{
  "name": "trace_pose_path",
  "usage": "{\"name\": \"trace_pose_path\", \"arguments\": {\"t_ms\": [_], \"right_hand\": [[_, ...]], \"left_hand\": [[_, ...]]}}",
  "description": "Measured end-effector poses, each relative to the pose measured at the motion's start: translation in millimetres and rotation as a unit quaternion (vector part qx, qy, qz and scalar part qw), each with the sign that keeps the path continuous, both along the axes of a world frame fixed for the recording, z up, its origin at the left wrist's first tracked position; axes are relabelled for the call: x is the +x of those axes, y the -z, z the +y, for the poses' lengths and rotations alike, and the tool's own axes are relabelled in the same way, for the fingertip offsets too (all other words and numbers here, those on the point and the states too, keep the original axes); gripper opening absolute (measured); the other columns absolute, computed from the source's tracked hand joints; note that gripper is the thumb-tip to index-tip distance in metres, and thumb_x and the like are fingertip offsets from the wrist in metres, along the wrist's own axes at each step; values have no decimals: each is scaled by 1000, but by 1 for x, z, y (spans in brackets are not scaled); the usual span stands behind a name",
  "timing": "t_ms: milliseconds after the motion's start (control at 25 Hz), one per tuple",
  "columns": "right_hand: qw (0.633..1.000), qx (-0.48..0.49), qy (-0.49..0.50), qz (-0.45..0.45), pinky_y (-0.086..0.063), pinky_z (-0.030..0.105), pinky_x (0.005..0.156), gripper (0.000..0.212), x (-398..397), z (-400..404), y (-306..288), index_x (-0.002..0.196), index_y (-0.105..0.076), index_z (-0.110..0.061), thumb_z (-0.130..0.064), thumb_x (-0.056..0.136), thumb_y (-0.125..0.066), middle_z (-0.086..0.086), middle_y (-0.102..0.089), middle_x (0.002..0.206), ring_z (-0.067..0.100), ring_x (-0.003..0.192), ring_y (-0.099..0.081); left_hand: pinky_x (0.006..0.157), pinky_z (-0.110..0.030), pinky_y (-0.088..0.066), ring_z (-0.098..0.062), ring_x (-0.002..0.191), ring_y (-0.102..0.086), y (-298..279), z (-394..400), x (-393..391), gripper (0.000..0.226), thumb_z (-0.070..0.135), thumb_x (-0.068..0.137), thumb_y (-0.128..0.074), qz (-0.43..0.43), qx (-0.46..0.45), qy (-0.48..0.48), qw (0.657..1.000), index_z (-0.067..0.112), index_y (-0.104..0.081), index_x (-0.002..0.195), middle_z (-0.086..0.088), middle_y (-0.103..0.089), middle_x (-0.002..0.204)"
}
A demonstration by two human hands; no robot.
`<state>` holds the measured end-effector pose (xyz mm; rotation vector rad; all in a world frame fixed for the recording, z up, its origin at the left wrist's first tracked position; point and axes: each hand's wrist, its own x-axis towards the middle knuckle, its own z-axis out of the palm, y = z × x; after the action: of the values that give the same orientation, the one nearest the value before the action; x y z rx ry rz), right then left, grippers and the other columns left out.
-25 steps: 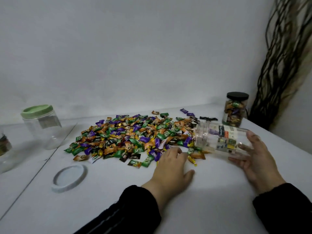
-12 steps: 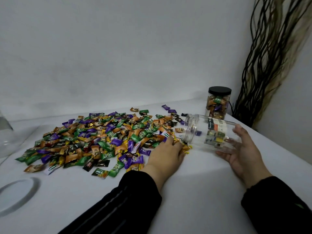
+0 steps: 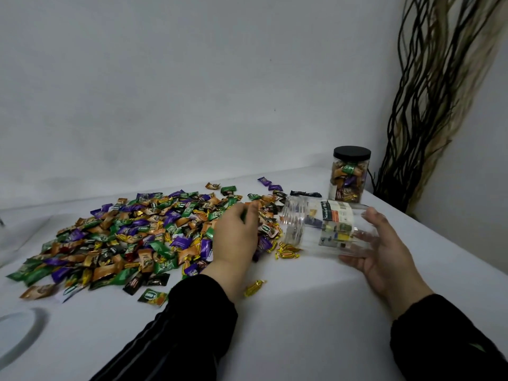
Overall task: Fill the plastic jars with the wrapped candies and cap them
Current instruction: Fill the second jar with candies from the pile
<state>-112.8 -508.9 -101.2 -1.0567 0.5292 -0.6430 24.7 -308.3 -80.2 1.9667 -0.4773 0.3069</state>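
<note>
While sideways, jar mouth toward candies.

Right hand holds tipped jar; seemingly empty

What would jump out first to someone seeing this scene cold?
The big heap of bright wrapped candies spread across the white table, with the left hand reaching into it. Beside it, the right hand holds a clear jar on its side; behind stands a filled, black-capped jar.
</note>
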Motion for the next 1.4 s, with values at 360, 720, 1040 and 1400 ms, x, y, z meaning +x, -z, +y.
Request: {"name": "trace_pose_path", "arguments": {"t_ms": [360,720,1040,1400], "right_hand": [[999,33,-24,-1,-57,39,57,42,7,13,-7,109,-61,-26,-53,77,-66,28,-55,131,39,84,-68],[991,124,4,-39,-58,39,68,54,5,4,-11,118,-56,-15,-59,87,-60,15,-74,102,33,86,-73],[958,263,24,-112,-62,39,62,64,3,-3,-14,120,-64,-13,-66,83,-62,19,-67,118,41,107,-66],[979,195,6,-63,-62,44,75,65,8,-4,-9,122,-63,-14,-64,81,-65,16,-74,109,34,92,-74]], "left_hand": [[68,-28,-50,-18,81,-64,-22,-40,-36,49,57,100,-31,169,-172,136,961,22,-64,92,-9,-68,92],[80,-19,-49,-21,94,-66,-17,-21,-24,45,45,103,-32,90,-175,236,952,14,-65,107,-1,-72,100],[118,-44,-13,-26,148,-11,28,-7,-22,49,42,98,-46,-82,441,197,872,41,-35,145,2,-13,163],[92,-39,-45,-26,118,-47,32,-28,-3,33,31,104,-37,-169,456,137,863,22,-53,131,-5,-59,123]]}}
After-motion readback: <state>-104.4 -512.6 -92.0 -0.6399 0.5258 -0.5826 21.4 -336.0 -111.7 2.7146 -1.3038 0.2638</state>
